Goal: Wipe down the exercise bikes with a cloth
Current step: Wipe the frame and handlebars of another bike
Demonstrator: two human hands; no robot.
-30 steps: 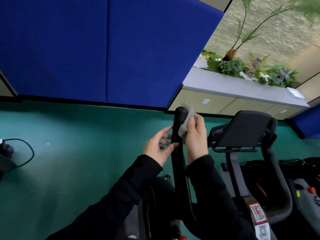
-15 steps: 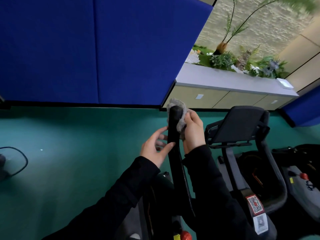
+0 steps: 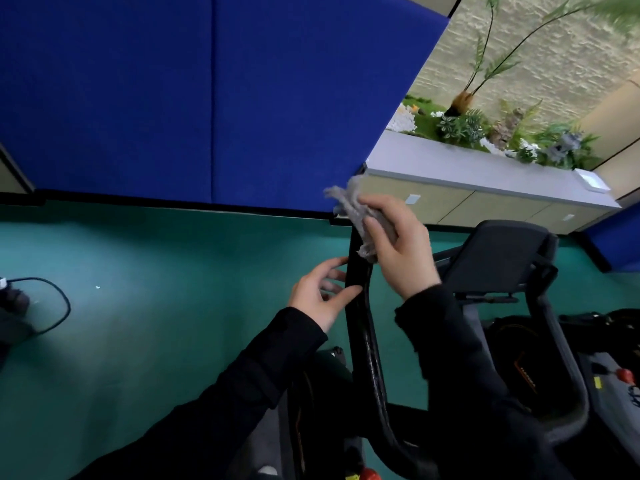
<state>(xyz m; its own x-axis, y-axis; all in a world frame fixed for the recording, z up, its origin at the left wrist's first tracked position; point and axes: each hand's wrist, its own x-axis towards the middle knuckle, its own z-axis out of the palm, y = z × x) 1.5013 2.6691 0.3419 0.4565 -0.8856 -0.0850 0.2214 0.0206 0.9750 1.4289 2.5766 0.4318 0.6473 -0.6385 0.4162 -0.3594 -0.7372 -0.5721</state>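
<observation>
Handlebar [image 3: 367, 341] of the near bike: black, upright, used as reference. Right hand [image 3: 401, 251] at its top end, fingers curled around a bunched grey cloth [image 3: 349, 206]. The cloth covers the bar's tip, with a loose corner sticking up to the left. Left hand [image 3: 318, 296] just below on the bar, thumb on the near face, fingers wrapped behind. Second bike [image 3: 498, 252] right of the bar. Black cable [image 3: 64, 308] on the green floor [image 3: 173, 341], well left. Blue wall panel [image 3: 207, 98] behind.

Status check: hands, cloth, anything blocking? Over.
Right hand grips grey cloth atop black handlebar. Left hand holds it lower down. Nothing blocking.
</observation>
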